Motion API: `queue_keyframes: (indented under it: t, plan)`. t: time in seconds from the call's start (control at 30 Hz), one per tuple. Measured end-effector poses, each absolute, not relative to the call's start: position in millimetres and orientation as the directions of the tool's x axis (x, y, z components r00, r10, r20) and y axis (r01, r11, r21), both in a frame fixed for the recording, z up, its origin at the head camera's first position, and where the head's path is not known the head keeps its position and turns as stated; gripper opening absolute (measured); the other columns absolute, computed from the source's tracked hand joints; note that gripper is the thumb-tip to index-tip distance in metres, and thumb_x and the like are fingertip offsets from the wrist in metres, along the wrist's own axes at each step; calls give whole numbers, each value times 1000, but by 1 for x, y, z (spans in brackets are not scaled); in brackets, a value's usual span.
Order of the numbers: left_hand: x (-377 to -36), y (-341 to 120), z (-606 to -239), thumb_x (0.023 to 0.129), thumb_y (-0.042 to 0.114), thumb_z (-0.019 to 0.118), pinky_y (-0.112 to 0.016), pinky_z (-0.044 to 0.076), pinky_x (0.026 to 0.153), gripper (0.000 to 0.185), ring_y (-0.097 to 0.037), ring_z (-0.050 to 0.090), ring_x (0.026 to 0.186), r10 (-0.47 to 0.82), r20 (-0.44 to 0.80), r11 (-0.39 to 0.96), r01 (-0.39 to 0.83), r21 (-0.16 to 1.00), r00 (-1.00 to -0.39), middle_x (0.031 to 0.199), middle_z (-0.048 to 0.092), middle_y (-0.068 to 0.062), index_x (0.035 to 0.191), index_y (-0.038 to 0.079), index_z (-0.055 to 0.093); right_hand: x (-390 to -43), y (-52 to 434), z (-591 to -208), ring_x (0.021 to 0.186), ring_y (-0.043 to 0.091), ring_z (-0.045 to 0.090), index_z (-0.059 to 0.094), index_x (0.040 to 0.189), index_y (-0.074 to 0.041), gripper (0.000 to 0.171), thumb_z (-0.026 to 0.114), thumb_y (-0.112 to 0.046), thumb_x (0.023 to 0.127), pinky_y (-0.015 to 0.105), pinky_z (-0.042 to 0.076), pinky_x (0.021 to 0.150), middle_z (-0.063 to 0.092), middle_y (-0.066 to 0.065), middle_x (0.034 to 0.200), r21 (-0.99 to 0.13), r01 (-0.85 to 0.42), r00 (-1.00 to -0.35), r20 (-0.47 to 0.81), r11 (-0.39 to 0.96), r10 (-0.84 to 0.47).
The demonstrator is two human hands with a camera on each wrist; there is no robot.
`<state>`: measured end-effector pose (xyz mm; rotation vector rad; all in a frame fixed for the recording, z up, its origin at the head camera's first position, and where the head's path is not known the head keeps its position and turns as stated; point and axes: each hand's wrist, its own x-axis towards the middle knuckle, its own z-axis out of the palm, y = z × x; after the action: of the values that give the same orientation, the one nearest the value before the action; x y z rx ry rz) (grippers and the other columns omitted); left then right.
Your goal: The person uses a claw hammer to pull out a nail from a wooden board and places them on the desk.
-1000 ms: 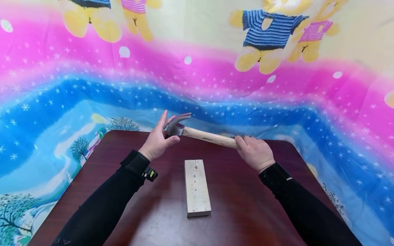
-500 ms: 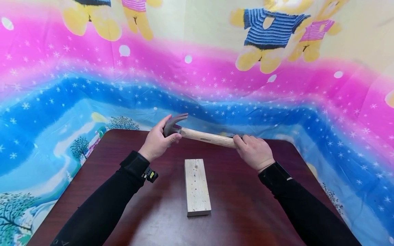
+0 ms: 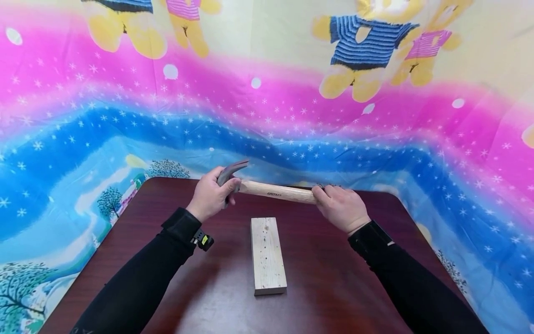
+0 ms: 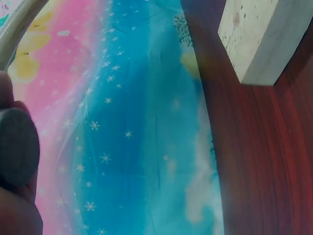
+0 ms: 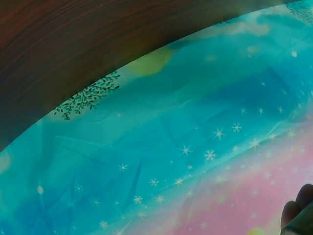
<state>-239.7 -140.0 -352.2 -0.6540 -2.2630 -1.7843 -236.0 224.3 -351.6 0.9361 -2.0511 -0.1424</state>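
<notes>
A claw hammer [image 3: 275, 190] with a pale wooden handle is held up over the far part of the table, nearly level, claw pointing up and to the right. My left hand [image 3: 210, 195] grips its metal head, thumb in front and fingers behind. In the left wrist view the round striking face [image 4: 18, 147] shows between thumb and fingers. Around the handle's other end curls my right hand [image 3: 342, 208]; in the right wrist view only its fingertips [image 5: 289, 215] appear, in the lower right corner. Below the hammer a pale wooden block [image 3: 268, 255] lies flat, dotted with small dark holes.
The dark red-brown table [image 3: 325, 278] has rounded far corners. Behind it and along its sides hangs a printed cloth [image 3: 271, 111] with bears and snowflakes. Black bands and a small device [image 3: 203, 240] sit on the wrists.
The hammer has moved left and slightly down. My left fingers, spread beside the head a second ago, have closed around it. My right hand has shifted slightly left with the handle.
</notes>
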Motion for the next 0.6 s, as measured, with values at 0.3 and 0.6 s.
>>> queue_keyframes:
  t: [0.3,0.6]
  plan:
    - [-240,-140,-359,104,24,58,-33,48,44,22,-36,61,55,115,430,143,443,885,-896,69,65,-15,105,1,59,-239,226,-338,64,31,56,58,95,-4,44,88,-26,73,45,46,58,55,8,72,269,-522,-453,717,809,-530]
    - [-242,-146,-347,104,20,56,-32,45,39,23,-26,55,43,-37,479,1,479,878,-877,59,58,-20,103,-2,62,-240,231,-332,139,37,29,2,160,-11,112,77,-49,86,57,26,109,31,18,153,-629,-337,-841,536,700,77]
